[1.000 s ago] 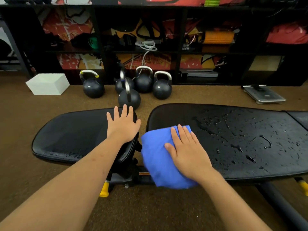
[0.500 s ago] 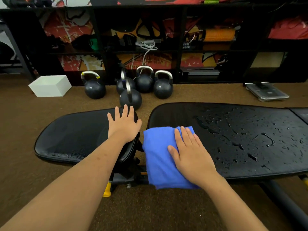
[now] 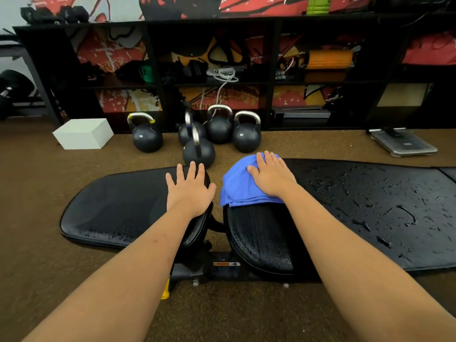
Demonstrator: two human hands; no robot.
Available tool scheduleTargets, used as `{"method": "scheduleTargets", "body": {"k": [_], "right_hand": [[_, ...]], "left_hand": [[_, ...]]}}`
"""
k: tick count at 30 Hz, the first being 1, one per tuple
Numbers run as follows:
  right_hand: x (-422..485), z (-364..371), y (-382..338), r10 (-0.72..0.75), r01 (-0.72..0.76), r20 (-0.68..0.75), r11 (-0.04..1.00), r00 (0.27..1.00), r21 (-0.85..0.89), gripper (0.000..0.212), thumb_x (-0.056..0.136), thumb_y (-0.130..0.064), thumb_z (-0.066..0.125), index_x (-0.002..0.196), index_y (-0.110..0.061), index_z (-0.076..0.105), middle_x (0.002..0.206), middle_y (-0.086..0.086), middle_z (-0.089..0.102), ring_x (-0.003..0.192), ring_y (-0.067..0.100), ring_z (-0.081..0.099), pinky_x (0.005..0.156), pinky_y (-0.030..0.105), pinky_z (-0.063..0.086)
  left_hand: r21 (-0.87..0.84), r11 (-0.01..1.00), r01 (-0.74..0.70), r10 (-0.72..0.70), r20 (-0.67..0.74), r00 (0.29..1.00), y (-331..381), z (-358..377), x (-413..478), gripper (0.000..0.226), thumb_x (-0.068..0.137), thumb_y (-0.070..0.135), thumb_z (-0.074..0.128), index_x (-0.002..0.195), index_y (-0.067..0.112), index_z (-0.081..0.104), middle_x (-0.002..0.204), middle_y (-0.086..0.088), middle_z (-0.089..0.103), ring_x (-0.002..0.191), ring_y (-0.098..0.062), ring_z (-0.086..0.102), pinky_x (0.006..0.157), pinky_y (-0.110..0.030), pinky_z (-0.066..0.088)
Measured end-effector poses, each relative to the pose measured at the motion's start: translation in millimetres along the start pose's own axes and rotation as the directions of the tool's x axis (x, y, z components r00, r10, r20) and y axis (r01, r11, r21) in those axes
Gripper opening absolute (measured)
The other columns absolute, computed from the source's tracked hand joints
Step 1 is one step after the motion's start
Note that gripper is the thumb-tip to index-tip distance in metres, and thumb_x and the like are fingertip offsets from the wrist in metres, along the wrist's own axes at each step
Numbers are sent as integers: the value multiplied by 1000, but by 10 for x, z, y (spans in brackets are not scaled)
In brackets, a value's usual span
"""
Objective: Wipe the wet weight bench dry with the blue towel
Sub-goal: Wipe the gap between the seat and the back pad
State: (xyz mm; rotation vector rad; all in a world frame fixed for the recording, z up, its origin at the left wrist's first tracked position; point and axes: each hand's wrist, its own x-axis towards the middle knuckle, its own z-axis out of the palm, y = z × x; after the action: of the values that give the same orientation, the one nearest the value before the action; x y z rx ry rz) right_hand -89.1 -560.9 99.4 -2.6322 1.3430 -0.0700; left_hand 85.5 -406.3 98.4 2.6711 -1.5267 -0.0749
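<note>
The black padded bench [image 3: 370, 198] lies flat across the scene, its long right pad beaded with water drops (the near left end looks streaked), and the folded blue towel [image 3: 235, 186] sits on that pad's far left corner.

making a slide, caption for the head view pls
Right hand presses the blue towel on the wet weight bench; left hand rests on its other pad.

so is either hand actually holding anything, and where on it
Nothing is gripped: the right hand presses flat on the blue towel, the left hand lies flat on the bench pad.
</note>
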Motion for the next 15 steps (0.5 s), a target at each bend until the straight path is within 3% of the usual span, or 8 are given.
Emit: {"method": "scheduleTargets", "body": {"k": [3, 6, 9, 12, 15], "right_hand": [[-362, 59, -36, 2, -2, -27, 1000, 1000, 10, 69, 102, -50, 14, 157, -9, 5, 164, 12, 4, 152, 24, 1, 123, 39, 0], [-1051, 139, -102, -28, 27, -92, 1000, 995, -10, 80, 93, -58, -1, 157, -10, 7, 164, 11, 6, 152, 23, 2, 123, 38, 3], [-1535, 122, -123, -57, 56, -60, 998, 997, -17, 85, 87, -62, -10, 157, -15, 0, 165, 6, 0, 152, 19, -4, 123, 37, 1], [-1370, 114, -91, -45, 45, -53, 999, 998, -14, 83, 89, -64, -5, 157, -17, -1, 165, 6, -3, 152, 18, -5, 123, 36, -2], [-728, 117, -17, -31, 29, -59, 999, 998, -28, 72, 100, -56, 13, 157, -13, 5, 165, 10, 1, 152, 22, -1, 122, 37, -1]], "left_hand": [[-5, 1000, -10, 10, 4, 1000, 3, -4, 1, 71, 99, 58, 19, 159, 26, 0, 167, 2, -5, 152, -32, -11, 120, -58, -3], [-8, 1000, -14, 14, -7, 1000, 3, -13, 13, 70, 99, 57, 20, 159, 26, 0, 167, 1, -5, 152, -32, -11, 120, -58, -3], [-2, 1000, -15, 15, -14, 1000, 5, -11, 24, 71, 99, 58, 20, 159, 26, 0, 167, 0, -5, 152, -33, -11, 120, -58, -3], [0, 1000, -12, 12, -19, 1000, 0, -2, 20, 72, 98, 60, 20, 159, 27, 0, 167, 0, -5, 152, -33, -11, 120, -59, -3], [-2, 1000, -7, 7, 3, 1000, -2, -1, 10, 72, 98, 60, 20, 159, 28, 0, 167, 1, -5, 152, -32, -12, 120, -58, -3]]}}
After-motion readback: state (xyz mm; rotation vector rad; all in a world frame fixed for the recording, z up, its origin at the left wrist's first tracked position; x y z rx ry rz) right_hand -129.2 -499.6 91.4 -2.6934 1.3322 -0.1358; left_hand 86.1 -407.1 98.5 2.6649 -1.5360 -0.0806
